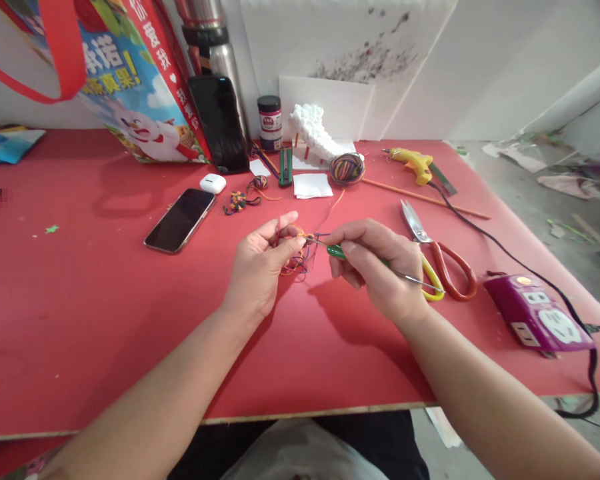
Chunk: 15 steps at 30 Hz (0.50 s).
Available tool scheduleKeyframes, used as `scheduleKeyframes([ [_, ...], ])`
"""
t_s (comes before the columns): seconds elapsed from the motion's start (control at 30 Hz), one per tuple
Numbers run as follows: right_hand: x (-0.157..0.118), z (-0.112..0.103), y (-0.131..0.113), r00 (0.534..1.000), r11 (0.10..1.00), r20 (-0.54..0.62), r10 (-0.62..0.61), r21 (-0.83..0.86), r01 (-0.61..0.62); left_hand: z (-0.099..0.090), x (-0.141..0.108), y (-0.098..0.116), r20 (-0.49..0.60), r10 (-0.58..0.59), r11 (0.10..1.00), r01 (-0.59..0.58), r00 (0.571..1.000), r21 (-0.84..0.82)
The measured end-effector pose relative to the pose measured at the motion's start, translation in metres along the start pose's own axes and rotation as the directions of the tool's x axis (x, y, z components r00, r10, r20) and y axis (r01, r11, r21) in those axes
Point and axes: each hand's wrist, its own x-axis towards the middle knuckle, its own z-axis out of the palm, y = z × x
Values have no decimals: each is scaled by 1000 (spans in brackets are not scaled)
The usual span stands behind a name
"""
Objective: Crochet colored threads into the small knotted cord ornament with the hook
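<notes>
Over the middle of the table, my left hand pinches a small piece of multicoloured yarn work between thumb and fingers. Loose orange and purple strands hang in loops beneath it. My right hand is wrapped around a crochet hook with a green handle and metal shaft. The hook's thin tip reaches the yarn at my left fingertips; the exact stitch is too small to make out. A strand runs back toward a dark multicoloured yarn ball.
Right of my hands lie scissors, a yellow glue gun, its black cable and a purple power box. Phones, an earbud case, a small knotted piece, a jar and a bag stand left and behind.
</notes>
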Motion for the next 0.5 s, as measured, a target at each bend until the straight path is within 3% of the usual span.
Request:
scheduleKeyframes([
  [0.17, -1, 0, 5, 1000, 999, 14, -26, -27, 26, 0, 0, -1, 18, 20, 1000, -21, 1000, 13],
  [0.4, -2, 8, 7, 988, 978, -19, -156, -146, 151, 0, -1, 0, 47, 30, 1000, -30, 998, -5],
  [0.5, -1, 9, 7, 989, 981, -72, -133, -150, 121, -1, -2, 2, 92, 3, 1000, -1, 996, -28],
])
